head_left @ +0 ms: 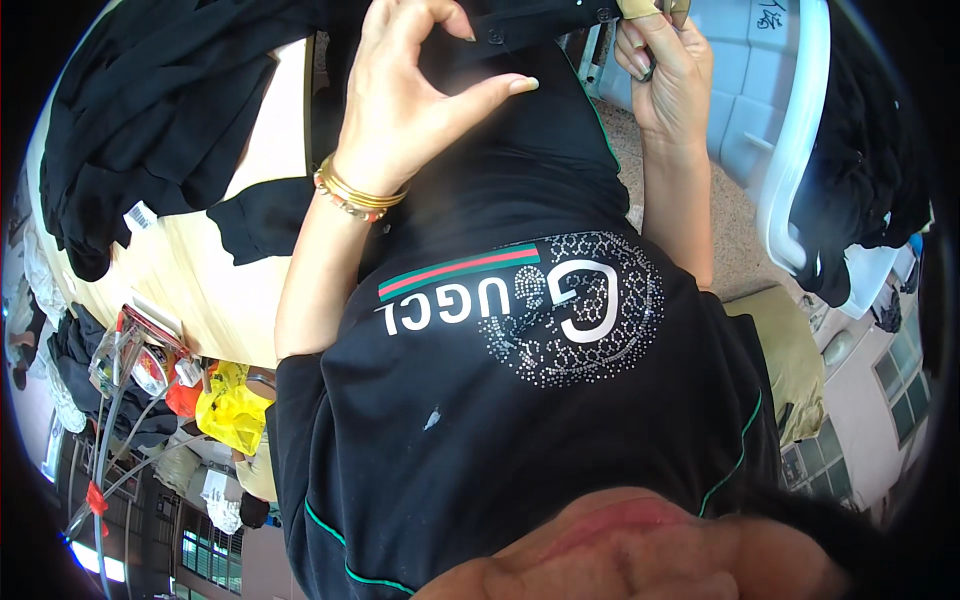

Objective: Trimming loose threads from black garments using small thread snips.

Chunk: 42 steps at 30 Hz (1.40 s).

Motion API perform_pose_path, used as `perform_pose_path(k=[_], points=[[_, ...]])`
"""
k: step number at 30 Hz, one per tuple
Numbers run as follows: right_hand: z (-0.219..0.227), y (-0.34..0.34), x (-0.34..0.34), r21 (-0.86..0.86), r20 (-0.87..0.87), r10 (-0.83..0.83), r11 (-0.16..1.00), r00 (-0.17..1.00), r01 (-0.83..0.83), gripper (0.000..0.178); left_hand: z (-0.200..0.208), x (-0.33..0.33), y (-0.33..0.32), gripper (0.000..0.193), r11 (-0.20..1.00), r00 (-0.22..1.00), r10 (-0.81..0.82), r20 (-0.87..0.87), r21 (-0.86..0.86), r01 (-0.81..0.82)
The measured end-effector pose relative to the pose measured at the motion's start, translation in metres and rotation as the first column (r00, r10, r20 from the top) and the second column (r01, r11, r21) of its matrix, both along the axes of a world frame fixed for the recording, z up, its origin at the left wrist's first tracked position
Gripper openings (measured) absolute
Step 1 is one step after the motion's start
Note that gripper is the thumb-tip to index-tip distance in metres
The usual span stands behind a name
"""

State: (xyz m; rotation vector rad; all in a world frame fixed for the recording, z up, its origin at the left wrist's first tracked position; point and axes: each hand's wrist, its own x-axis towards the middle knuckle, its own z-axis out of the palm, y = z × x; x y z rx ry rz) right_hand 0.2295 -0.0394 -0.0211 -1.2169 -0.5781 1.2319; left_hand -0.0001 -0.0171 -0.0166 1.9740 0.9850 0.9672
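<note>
Across the top of the head view stretches a black garment (545, 22) with dark buttons along its edge. My left hand (410, 85), with gold-coloured bangles (360, 195) at the wrist, is over this cloth. Its thumb stands well apart from the bent forefinger, and nothing shows between them. My right hand (668, 70) is closed at the garment's right end, where the fingers seem to pinch the cloth. Something tan covers a fingertip there. A small dark bit peeks out under the curled fingers; its kind is hidden.
Black garments (150, 110) lie heaped on a pale tabletop (200, 290) at the left. To the right is a light-blue plastic bin (795, 150), with more black cloth (865, 150) beyond its rim. A yellow plastic bag (235, 410) hangs at lower left near metal rods.
</note>
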Motion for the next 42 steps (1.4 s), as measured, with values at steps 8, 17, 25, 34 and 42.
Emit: perform_pose_path(k=[8, 17, 25, 34, 42], points=[[0.0, 0.003, 0.0, -0.028, -0.007, 0.025, 0.999, 1.0, -0.026, 0.009, -0.004, 0.013, 0.002, 0.045, 0.975, 0.99, 0.126, -0.07, 0.194, -0.11], [-0.005, 0.003, -0.001, -0.063, -0.052, 0.052, 0.996, 0.997, -0.055, 0.014, -0.016, 0.009, 0.0, 0.018, 0.986, 0.992, 0.111, 0.062, 0.116, -0.118], [-0.011, 0.004, 0.003, -0.062, 0.184, 0.146, 0.989, 0.972, -0.137, 0.009, -0.011, 0.001, 0.0, 0.031, 0.591, 0.849, 0.257, 0.462, -0.77, 0.24], [0.006, -0.013, -0.003, 0.081, 0.863, 0.19, 0.862, 0.468, -0.501, 0.034, 0.0, 0.004, -0.001, 0.03, 0.598, 0.831, 0.28, 0.481, -0.764, 0.241], [0.017, -0.006, -0.009, 0.172, 0.887, 0.166, 0.747, 0.432, -0.642, 0.039, -0.001, 0.004, -0.003, 0.03, 0.646, 0.843, 0.251, 0.475, -0.731, 0.22]])
